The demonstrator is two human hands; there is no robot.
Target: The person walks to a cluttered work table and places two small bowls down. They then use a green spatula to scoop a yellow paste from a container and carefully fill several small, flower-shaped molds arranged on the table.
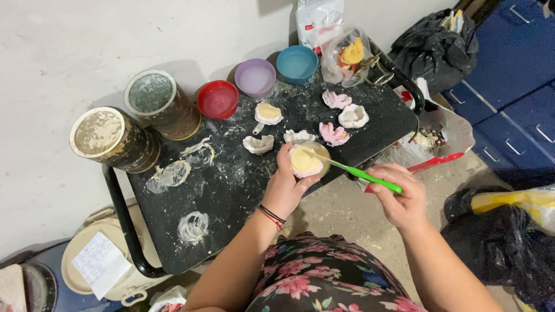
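At frame centre, the left hand grips a filled mould; the right hand, closed on a green knife, levels it and needs a flat stroke.

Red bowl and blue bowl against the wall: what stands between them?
In the head view, a purple bowl stands between the red bowl and the blue bowl.

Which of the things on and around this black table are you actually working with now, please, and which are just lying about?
In use:
- left hand holding a pink mould filled with cream paste
- right hand holding a green-handled tool over it

Lying about:
- two tins
- red, purple and blue bowls
- other moulds
- black bags
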